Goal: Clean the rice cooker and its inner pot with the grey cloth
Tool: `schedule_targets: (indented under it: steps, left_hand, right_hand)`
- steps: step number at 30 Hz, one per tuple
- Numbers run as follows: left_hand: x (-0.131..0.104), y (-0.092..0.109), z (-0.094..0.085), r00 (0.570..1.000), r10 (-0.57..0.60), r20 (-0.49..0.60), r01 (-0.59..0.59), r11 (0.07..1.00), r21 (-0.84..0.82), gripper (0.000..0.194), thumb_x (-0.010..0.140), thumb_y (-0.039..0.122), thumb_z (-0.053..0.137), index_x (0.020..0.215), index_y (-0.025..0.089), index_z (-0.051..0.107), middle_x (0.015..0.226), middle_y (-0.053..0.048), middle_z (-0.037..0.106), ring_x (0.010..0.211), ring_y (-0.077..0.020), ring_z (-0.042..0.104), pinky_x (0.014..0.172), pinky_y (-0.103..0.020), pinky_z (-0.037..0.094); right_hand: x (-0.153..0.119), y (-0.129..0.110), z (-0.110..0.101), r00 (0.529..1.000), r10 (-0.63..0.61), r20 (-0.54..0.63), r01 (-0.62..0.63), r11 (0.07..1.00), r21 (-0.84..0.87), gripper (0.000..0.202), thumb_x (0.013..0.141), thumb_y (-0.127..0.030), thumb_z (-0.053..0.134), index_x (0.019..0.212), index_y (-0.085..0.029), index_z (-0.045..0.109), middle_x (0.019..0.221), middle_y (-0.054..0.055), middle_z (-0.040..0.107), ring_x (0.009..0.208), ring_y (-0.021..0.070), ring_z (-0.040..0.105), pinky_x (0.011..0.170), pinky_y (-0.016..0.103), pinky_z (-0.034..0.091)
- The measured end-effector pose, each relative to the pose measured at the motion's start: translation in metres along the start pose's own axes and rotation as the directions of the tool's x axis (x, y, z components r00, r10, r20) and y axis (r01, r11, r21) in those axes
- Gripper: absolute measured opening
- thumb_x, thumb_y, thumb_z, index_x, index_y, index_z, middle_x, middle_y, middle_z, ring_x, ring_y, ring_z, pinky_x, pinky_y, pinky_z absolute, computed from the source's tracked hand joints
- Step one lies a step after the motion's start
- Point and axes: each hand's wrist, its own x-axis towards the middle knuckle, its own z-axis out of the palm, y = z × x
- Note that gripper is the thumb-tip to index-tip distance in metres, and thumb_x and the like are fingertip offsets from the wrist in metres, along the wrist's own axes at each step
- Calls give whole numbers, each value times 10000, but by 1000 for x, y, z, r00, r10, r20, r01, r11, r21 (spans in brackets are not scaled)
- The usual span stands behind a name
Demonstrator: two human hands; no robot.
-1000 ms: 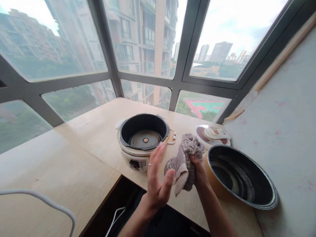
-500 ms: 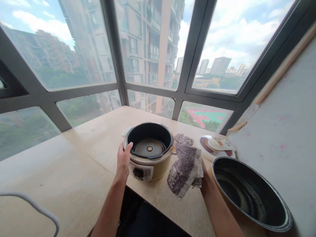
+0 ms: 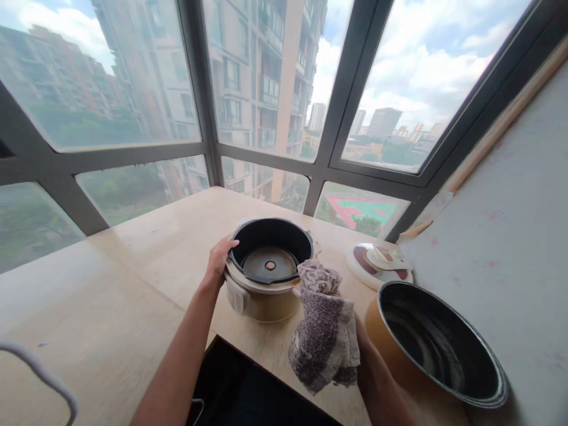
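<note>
An electric pressure cooker without its lid or inner pot stands on the counter, showing a black cavity with a round metal button at its base. My left hand grips the cooker's left side, thumb over the rim and the other fingers mostly hidden behind it. A purple-grey and white towel is bunched in my right hand, whose fingers are largely covered by the cloth. The towel hangs just right of the cooker, overlapping its near right edge in view.
To the right, the black-lined inner pot leans on its side near the wall. Behind it lies the white and maroon lid. A grey cable curves at the lower left of the pale counter. Windows border the back.
The cooker has turned, its control panel swinging round to the left, with my left hand still on its rim. The towel has come nearer and slightly left.
</note>
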Motion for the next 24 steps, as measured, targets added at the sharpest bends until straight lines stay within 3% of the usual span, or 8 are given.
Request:
schedule_targets:
  steps: [5,9,11,13,15,17,20,24]
  left_hand:
    - [30,10,-8,968,-168,187,175,984,-21,590,547,357,755,1071,87,729,891,-72,739,873,-264,675,806,-343,526]
    - [42,9,-13,942,-204,266,214,977,-7,587,555,336,763,1082,78,729,852,-79,740,769,-247,671,663,-302,500]
    - [42,7,-13,946,-196,258,205,979,-7,550,570,357,770,1040,75,732,839,-84,737,765,-243,663,666,-303,496]
    - [38,6,-13,966,-185,180,187,982,7,501,583,381,775,975,72,731,807,-79,726,770,-231,648,691,-302,493]
    - [32,6,-12,989,-145,36,143,989,48,448,590,393,786,903,78,725,767,-59,707,753,-201,621,695,-288,479]
    - [24,7,-11,991,-68,-111,83,987,135,407,614,431,794,823,92,711,713,-28,670,687,-157,563,643,-268,439]
    - [14,10,-11,969,23,-247,53,953,297,410,676,513,770,700,117,665,590,16,558,575,-111,437,538,-257,332]
    - [4,8,-14,964,128,-235,-23,915,403,378,730,497,724,660,136,634,607,15,559,623,-122,478,607,-253,396]
  right_hand:
    - [-25,12,35,981,146,125,-163,977,136,469,662,-414,796,1075,-213,699,1039,85,761,861,282,727,733,382,603]
    - [-44,43,58,960,134,245,-159,983,86,612,670,-412,827,1218,-212,640,1151,82,744,999,280,717,865,384,585]
    - [-53,66,68,948,53,312,-32,997,-72,564,719,-427,827,1207,-211,645,1136,84,742,1010,276,707,911,403,568]
    - [-58,91,76,938,-152,312,241,932,-270,512,774,-407,808,1219,-219,638,1123,93,732,1013,278,694,921,421,556]
    - [-55,113,82,853,-430,295,520,749,-411,513,825,-372,762,1290,-235,596,1151,113,711,1035,291,683,913,439,554]
    - [-47,128,86,723,-616,311,676,541,-500,531,873,-330,696,1373,-243,539,1204,139,687,1074,304,672,916,451,551]
    - [-30,134,90,615,-714,335,727,349,-591,540,925,-302,616,1442,-241,471,1227,155,665,1093,307,662,925,453,543]
    - [-18,133,75,517,-798,310,746,242,-621,499,951,-297,579,1432,-221,469,1183,149,662,1061,289,658,895,439,553]
